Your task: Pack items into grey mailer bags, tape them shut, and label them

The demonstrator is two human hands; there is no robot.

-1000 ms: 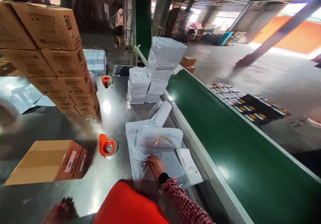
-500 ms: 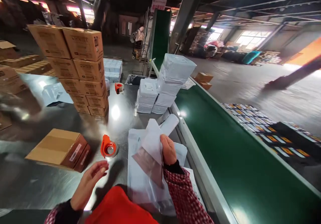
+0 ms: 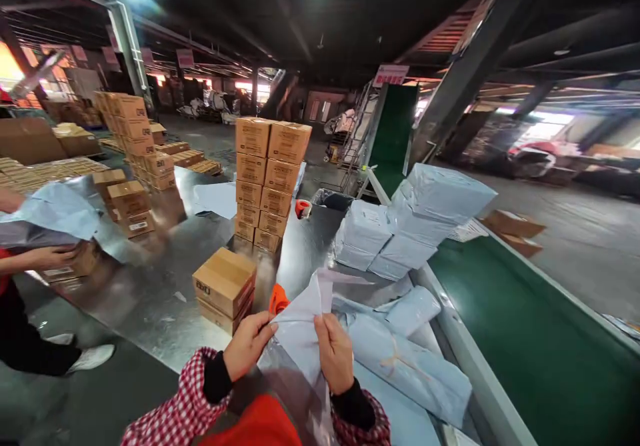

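Observation:
A thin white plastic bag hangs between my two hands in front of my body. My left hand pinches its left edge, and my right hand grips it at the upper right. Behind the bag, an orange tape dispenser is partly hidden. Two stacked brown boxes stand left of it on the metal table. To the right of my right hand lie pale plastic bags, with a rolled bundle on top.
A tall stack of cartons stands mid-table. White wrapped parcels are piled beside the green conveyor belt. At the far left, a co-worker's hands hold a bag around a box. Another tape dispenser sits behind the cartons.
The view has swung left, bringing the co-worker into sight. My left hand, apart from the bag before, now holds its edge. The bag is lifted off the pile and spread between both hands.

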